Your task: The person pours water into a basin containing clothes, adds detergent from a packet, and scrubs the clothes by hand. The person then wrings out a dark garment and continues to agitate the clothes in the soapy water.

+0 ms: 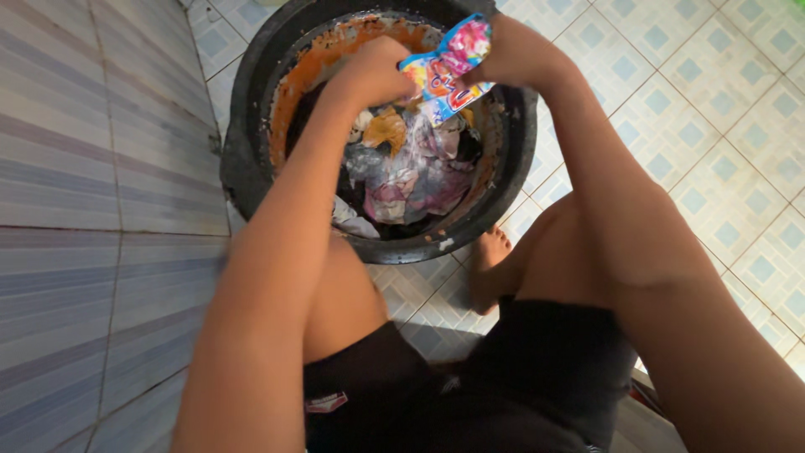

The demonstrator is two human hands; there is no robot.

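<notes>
So the person was squatting over a big black basin (pixel 251 159) on the tiled floor (pixel 713 109), and everything was pretty much happening right above that basin. Both hands were up over its middle, gripping one small colourful sachet (pixel 444 67) between them. The left hand (pixel 375 71) was pinched tight on the sachet's left edge, fingers curled in, and the right hand (pixel 510 57) was clamped on its right top corner, so the packet was stretched between the two, tilted, hanging just over the stuff inside the basin.

Inside the basin there was a heap of wet-looking clothes (pixel 411 172), a mix of white, grey, pinkish and one orange-brown piece, sitting directly under the sachet. The basin's inner wall had an orange-brown smear (pixel 289 84) running round the left and far side. I couldn't tell if the sachet was torn open or not, the hands covered that part.

Just on the near side of the basin, a bare foot (pixel 490 252) was planted on the floor almost touching the rim, with the person's knees and black shorts (pixel 470 386) closer still. Left of the basin ran a striped tiled wall (pixel 92 210).
</notes>
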